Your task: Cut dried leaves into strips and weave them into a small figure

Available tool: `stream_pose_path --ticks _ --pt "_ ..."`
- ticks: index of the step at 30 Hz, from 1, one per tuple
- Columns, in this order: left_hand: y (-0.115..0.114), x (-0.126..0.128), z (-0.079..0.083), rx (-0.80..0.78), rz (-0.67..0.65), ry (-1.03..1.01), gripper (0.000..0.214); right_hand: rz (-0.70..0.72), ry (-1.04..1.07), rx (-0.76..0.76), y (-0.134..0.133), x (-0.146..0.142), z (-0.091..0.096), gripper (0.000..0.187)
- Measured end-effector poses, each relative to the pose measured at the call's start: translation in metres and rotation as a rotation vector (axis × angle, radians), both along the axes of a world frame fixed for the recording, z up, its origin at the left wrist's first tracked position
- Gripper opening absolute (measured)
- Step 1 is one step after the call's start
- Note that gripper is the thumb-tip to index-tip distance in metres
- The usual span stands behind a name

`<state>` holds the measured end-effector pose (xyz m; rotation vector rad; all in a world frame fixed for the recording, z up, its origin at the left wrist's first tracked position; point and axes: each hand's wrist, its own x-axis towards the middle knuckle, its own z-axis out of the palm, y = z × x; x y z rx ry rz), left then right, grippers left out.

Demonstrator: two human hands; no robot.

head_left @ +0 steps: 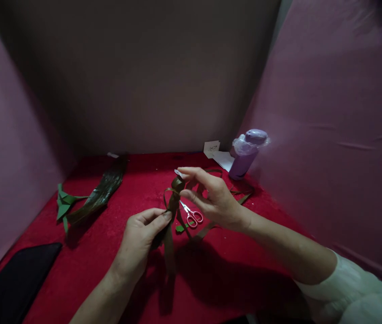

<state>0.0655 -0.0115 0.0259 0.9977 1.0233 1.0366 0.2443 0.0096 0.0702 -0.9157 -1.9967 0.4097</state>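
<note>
Both my hands work a folded figure of green-brown leaf strips (174, 198) held above the red table (217, 279). My left hand (140, 240) pinches the figure's lower stem between thumb and fingers, and loose strips hang down below it. My right hand (211, 195) grips the rolled top of the figure with its fingertips curled round it. Small pink-handled scissors (191, 215) lie on the cloth just behind the figure, beside a small green leaf scrap (179, 228).
A bundle of long dark leaves (101, 193) and a folded green leaf piece (63, 204) lie at the left. A purple bottle (246, 155) and white paper cards (218, 154) stand at the back right. A black flat object (15, 281) rests front left. Pink walls enclose the table.
</note>
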Motion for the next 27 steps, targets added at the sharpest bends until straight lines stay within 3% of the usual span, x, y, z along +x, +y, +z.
stream_pose_path --ticks 5,11,14,20,27 --pt "-0.001 -0.001 -0.001 0.028 -0.021 0.066 0.020 0.036 0.083 -0.181 0.004 0.000 0.003 0.017" --pt "0.000 -0.003 -0.005 0.013 -0.034 0.048 0.022 0.289 0.260 -0.411 0.019 0.005 0.004 0.024" --pt "0.000 -0.003 -0.006 0.008 -0.052 0.070 0.023 0.319 0.339 -0.455 0.025 0.005 0.003 0.022" --pt "-0.001 0.000 -0.001 0.011 -0.058 0.172 0.027 0.242 0.243 -0.374 0.017 -0.004 0.005 0.014" --pt "0.003 -0.001 -0.005 -0.042 -0.044 0.161 0.027 0.298 0.140 -0.265 0.016 0.000 0.007 0.017"
